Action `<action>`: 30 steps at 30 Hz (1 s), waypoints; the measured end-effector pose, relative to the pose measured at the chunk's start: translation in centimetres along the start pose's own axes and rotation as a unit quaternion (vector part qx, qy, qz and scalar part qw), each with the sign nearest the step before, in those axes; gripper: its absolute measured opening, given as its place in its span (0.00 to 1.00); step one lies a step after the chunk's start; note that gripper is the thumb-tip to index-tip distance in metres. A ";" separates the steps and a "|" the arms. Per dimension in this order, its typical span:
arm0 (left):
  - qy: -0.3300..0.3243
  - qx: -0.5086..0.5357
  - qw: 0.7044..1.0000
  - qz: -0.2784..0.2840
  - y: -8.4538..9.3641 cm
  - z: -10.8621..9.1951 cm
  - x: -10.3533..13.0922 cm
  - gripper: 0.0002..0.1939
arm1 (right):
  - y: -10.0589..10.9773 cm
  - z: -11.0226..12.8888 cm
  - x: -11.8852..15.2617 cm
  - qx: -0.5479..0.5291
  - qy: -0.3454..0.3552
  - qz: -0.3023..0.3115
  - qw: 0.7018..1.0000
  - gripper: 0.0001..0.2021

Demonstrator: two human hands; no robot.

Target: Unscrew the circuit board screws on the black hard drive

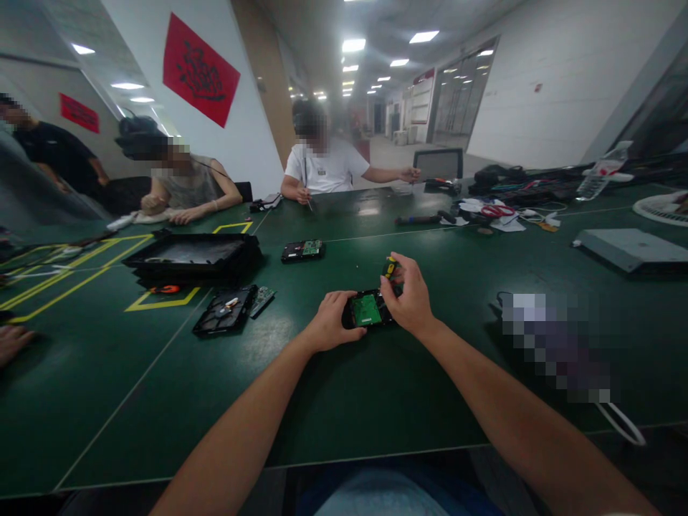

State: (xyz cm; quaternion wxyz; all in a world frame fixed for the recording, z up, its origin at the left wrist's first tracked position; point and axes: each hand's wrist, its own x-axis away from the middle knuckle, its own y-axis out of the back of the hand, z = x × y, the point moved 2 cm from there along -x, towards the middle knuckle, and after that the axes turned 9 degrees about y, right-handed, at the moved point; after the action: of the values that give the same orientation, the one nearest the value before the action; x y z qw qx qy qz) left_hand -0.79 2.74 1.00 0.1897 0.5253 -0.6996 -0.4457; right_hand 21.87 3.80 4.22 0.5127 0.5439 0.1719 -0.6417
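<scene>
A hard drive [368,309] with its green circuit board facing up lies on the green table in front of me. My left hand [336,321] grips its left end, thumb along the near edge and fingers at the far edge. In my right hand [409,292] is a short screwdriver [390,267] with a black and yellow handle, held over the drive's right end. My fingers hide the screwdriver's tip, so I cannot tell whether it touches the drive. Another hard drive [302,250] lies farther off, and an opened black casing [224,309] sits to the left beside a loose circuit board [263,302].
Stacked black trays [193,254] stand at the left, with an orange-handled tool [165,289] in front. At the right are a blurred-out object [556,344], a grey metal box [631,249] and a plastic bottle [602,172]. Two people sit across the table; another hand [15,342] rests at the left edge.
</scene>
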 end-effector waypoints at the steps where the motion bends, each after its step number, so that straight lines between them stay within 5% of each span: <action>1: 0.000 0.001 1.000 -0.001 0.0 0.0 0.0 0.43 | 0.0 0.0 0.0 0.004 -0.001 -0.004 1.000 0.28; 30: 0.031 0.019 0.998 -0.043 -0.8 0.7 -0.2 0.42 | 0.1 -0.1 -0.1 0.012 0.004 -0.002 1.000 0.27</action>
State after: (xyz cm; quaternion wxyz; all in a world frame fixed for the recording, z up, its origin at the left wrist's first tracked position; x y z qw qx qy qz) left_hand -0.72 3.20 0.04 0.1820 0.5720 -0.6782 -0.4239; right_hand 22.02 3.94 4.31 0.5042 0.5521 0.1675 -0.6426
